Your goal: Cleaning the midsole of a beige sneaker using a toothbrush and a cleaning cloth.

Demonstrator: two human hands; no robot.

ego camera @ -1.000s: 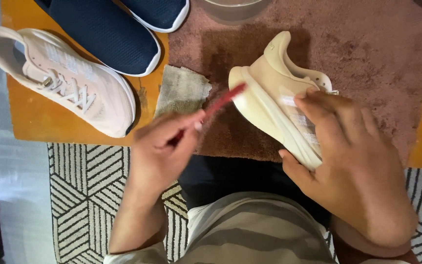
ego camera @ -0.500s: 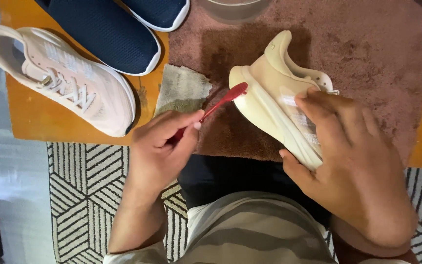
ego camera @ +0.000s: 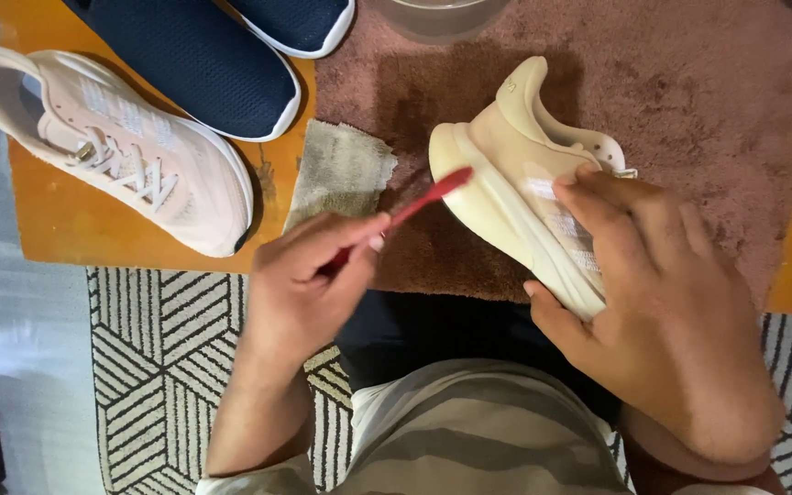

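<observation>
My right hand [ego camera: 657, 312] grips a cream sneaker [ego camera: 517, 174] from above, tilted on its side with the thick pale sole facing left. My left hand [ego camera: 304, 284] holds a red toothbrush [ego camera: 423, 197] by its handle. The brush head touches the heel end of the sole. The sneaker rests over a brownish-pink towel [ego camera: 689, 82] that has a darker wet patch beside the heel.
A pale pink sneaker [ego camera: 121, 151] lies at the left on an orange board [ego camera: 57, 220]. Two navy shoes [ego camera: 199, 60] sit at the top. A small grey rag [ego camera: 341, 170] lies between them and the brush. A clear bowl [ego camera: 433, 14] stands at the top edge. A black-and-white patterned rug [ego camera: 158, 348] lies below.
The toothbrush head has moved right, from short of the sneaker to touching the heel end of its sole. My right hand and the sneaker have stayed put.
</observation>
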